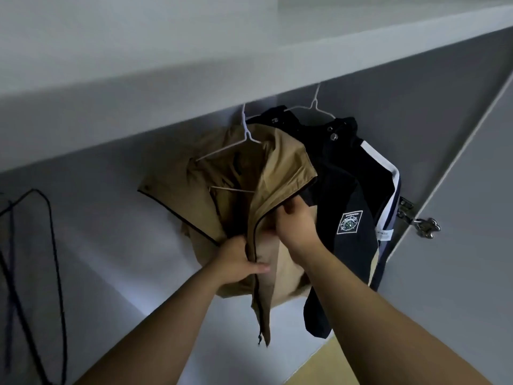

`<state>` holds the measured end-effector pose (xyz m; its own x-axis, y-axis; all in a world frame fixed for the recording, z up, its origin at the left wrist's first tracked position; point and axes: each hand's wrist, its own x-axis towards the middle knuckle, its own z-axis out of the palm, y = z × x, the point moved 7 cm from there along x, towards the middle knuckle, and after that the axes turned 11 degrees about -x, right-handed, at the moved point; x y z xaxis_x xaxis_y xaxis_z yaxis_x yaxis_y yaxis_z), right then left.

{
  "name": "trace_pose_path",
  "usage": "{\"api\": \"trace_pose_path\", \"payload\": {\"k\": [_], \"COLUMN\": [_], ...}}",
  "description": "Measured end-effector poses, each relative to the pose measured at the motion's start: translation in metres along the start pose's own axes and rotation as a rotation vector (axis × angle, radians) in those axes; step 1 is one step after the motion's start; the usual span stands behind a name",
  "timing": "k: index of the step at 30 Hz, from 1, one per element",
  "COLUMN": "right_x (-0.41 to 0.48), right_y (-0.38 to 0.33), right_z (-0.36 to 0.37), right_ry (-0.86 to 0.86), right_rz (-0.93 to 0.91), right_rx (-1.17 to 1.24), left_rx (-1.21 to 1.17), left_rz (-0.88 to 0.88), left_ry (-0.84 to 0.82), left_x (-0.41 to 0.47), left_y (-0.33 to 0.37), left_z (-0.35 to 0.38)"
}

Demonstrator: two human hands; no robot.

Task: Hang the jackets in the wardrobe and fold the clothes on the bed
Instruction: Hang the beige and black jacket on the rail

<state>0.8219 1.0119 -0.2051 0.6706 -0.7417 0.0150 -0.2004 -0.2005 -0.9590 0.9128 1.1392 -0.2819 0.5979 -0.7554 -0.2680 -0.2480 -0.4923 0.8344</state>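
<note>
Our left hand and right hand both pinch the tan jacket front; a hard pull may slip it off the hanger.

The square badge on the dark jacket, at the right, has a top word that looks like "OUTDOOR". The print on the white tag beside it is too small to read.

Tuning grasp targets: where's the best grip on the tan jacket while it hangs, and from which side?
Grip the tan jacket by its two dark-trimmed zipper edges, coming from the open front. They hang free toward the camera and are thin enough to pinch. The dark jacket crowds its right, and the hanger bears the shoulders.
</note>
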Motion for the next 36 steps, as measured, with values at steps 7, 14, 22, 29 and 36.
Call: {"api": "trace_pose_path", "payload": {"k": [7, 14, 22, 29, 36], "right_x": [0.000, -0.057, -0.095, -0.081, -0.069], "right_y": [0.031, 0.146, 0.186, 0.145, 0.071], "right_z": [-0.020, -0.019, -0.023, -0.023, -0.018], "right_ry": [-0.023, -0.409, -0.458, -0.171, -0.346], "right_rz": [0.036, 0.353, 0.304, 0.382, 0.075], "right_rx": [0.092, -0.390, -0.601, 0.039, -0.036], "left_rx": [-0.052, -0.158, -0.473, -0.966, -1.154], "left_rz": [-0.182, -0.126, -0.098, -0.250, -0.538], "left_ry": [0.124, 0.171, 0.126, 0.071, -0.042], "left_x": [0.007, 0.012, 0.006, 0.005, 0.031], "left_y": [-0.028, -0.005, 0.014, -0.009, -0.007], "left_z": [0.040, 0.053, 0.077, 0.024, 0.100]}}
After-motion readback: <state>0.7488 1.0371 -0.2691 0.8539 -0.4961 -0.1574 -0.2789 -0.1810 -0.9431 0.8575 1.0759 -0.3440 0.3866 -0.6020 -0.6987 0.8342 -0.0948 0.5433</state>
